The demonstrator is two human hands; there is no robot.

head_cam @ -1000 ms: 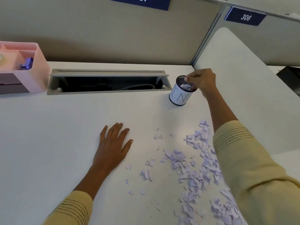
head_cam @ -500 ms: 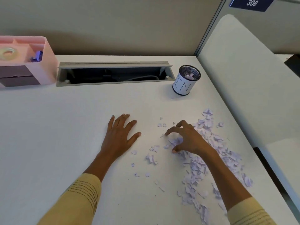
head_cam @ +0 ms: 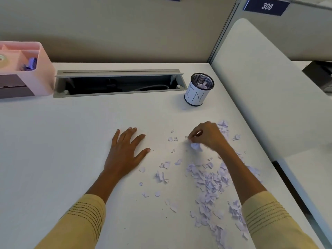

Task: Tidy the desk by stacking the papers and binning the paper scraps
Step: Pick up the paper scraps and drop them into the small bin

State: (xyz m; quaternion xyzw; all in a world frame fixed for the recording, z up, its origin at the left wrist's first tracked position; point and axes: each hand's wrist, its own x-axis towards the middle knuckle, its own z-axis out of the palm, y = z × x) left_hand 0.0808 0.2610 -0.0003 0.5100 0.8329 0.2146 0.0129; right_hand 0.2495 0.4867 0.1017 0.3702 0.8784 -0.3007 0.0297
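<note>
We see the right hand (head_cam: 206,136) right of the frame's centre, knuckles up and fingers curled down, pinching a small crumpled wad of pale lilac paper (head_cam: 196,146) that hangs beneath the fingertips just above the white desk top (head_cam: 71,150). Its yellow-sleeved forearm runs down to the lower right corner. The left hand (head_cam: 125,151) lies flat at centre, palm down, fingers spread and straight, holding nothing. Between and above the two hands the desk surface is bare up to the long grey cable trough with its raised lid (head_cam: 118,83) along the back edge. The desk's right edge runs diagonally beside a pale rounded partition panel (head_cam: 269,90), leaving little room on that side. The torn lilac paper scraps (head_cam: 210,178) spread from beside the right hand down to the lower right, thickest under the right forearm, with stray bits toward centre. The black mesh cup wrapped in white paper marked "IN" (head_cam: 196,94) stands upper right of centre, well apart from the hands, with scraps inside. A pink plastic desk organiser (head_cam: 45,72) sits at the upper left.
</note>
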